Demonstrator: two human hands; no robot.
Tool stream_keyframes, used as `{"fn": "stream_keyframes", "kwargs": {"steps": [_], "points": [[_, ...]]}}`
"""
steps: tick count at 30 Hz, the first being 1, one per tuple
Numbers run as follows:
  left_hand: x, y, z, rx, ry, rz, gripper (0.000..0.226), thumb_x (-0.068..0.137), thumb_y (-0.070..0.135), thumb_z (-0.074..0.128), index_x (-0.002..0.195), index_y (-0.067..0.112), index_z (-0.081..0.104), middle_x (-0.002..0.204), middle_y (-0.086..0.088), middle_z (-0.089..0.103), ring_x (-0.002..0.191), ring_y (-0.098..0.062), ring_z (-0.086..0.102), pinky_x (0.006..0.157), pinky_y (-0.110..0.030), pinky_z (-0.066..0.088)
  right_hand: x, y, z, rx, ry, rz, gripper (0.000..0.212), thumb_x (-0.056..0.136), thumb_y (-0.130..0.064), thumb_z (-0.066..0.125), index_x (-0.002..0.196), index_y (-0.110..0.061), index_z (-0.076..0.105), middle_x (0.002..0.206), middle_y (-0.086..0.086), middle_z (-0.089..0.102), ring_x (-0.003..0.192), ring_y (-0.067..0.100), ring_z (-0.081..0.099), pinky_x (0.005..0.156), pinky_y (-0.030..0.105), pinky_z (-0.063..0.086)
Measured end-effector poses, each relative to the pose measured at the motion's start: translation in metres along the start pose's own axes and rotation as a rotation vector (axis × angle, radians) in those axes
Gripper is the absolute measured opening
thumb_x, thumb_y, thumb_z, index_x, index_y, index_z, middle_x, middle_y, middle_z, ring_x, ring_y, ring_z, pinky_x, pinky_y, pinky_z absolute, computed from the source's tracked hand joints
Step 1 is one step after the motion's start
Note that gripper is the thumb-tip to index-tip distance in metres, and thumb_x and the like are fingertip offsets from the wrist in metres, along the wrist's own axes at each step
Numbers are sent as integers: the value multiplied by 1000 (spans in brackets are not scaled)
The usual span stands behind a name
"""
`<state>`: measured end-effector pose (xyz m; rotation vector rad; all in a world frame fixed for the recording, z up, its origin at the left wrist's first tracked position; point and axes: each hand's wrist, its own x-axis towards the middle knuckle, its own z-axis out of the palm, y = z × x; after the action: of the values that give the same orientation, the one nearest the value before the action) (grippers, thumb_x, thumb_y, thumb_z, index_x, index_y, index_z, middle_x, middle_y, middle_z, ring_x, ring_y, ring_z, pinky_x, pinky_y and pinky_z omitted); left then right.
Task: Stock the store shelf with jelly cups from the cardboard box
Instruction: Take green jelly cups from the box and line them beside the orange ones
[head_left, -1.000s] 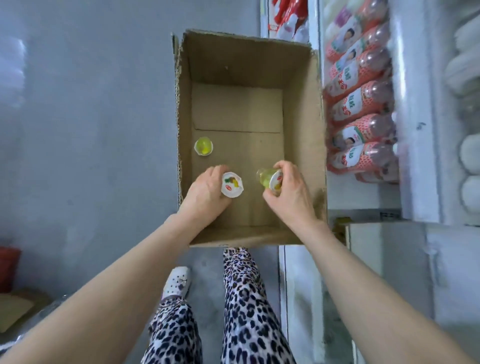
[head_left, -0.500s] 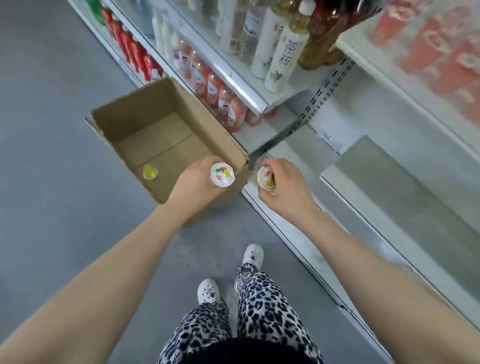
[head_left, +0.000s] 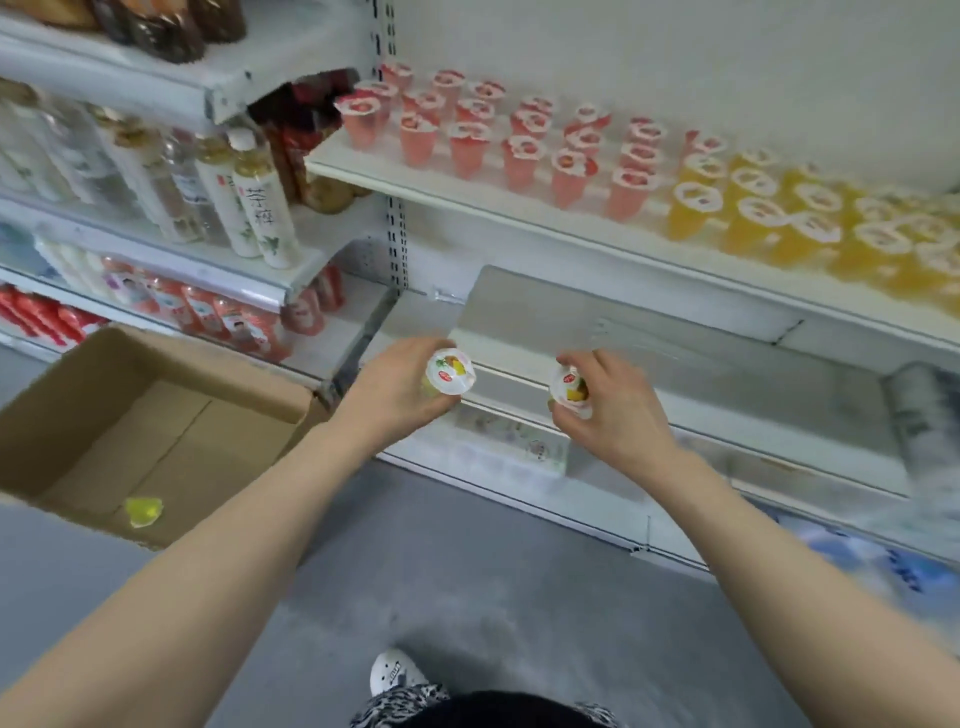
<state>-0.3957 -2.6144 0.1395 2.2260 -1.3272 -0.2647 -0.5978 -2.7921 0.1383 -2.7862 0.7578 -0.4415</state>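
Both hands grip round, foil-lidded jelly cups (head_left: 450, 372) before white shelf (head_left: 675, 358).

Brown cardboard box (head_left: 156, 415), yellow jelly cup (head_left: 143, 511) inside; pink cups (head_left: 467, 148) and orange cups (head_left: 779, 218) on white shelf (head_left: 519, 213).

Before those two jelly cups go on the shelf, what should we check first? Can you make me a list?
1. Left hand holds a cup firmly: ok.
2. Right hand holds its cup firmly: ok.
3. Lids sealed on both cups: left ok, right cannot tell, fingers partly cover it.
4. Free space on the shelf in front of the hands: ok, it looks bare.
5. Flavour matches the shelf spot: cannot tell; red cups and orange cups sit one shelf up.
6. Box emptied: not ok, one yellow cup is left inside.
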Motion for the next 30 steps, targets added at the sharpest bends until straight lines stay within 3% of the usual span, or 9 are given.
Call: {"fn": "stream_keyframes", "kwargs": {"steps": [7,9,14,20,24,30], "points": [[36,150,59,34,-58,191,50,76,45,75,120,29,57,116,8,63,108,-18,58,85,-34,47,-73,125,-88,-66,87,122,49,80,-35,72,124,-17,61,107,4,64,100,29,59,92,39,40],[46,195,80,41,-62,230,51,76,48,74,121,31,56,116,9,63,109,-17,56,84,-31,46,-96,161,-117,-80,94,151,50,82,-36,70,128,-18,59,114,4,63,107,27,57,95,38,37],[57,313,131,-29,-93,327,47,77,32,72,121,24,57,116,6,63,107,-19,56,87,-34,47,-156,250,-180,-118,100,243,55,81,-40,68,131,-20,55,125,3,61,116,26,55,99,42,39],[64,445,189,-43,-117,445,62,79,40,73,134,29,48,124,6,60,115,-19,51,88,-30,42,-234,341,-247,-135,204,365,55,77,-32,71,129,-19,54,119,5,61,107,28,56,84,33,36],[70,526,219,-34,-120,565,59,80,51,72,131,29,53,123,6,62,114,-20,53,87,-31,42,-278,393,-290,-199,240,420,56,76,-38,70,126,-21,54,115,4,63,105,29,58,85,41,45],[89,630,266,-77,-145,718,50,80,51,70,124,29,58,117,8,65,107,-21,54,83,-34,46,-326,463,-341,-240,325,560,49,75,-38,70,118,-20,52,105,7,62,98,33,57,80,43,46]]}}
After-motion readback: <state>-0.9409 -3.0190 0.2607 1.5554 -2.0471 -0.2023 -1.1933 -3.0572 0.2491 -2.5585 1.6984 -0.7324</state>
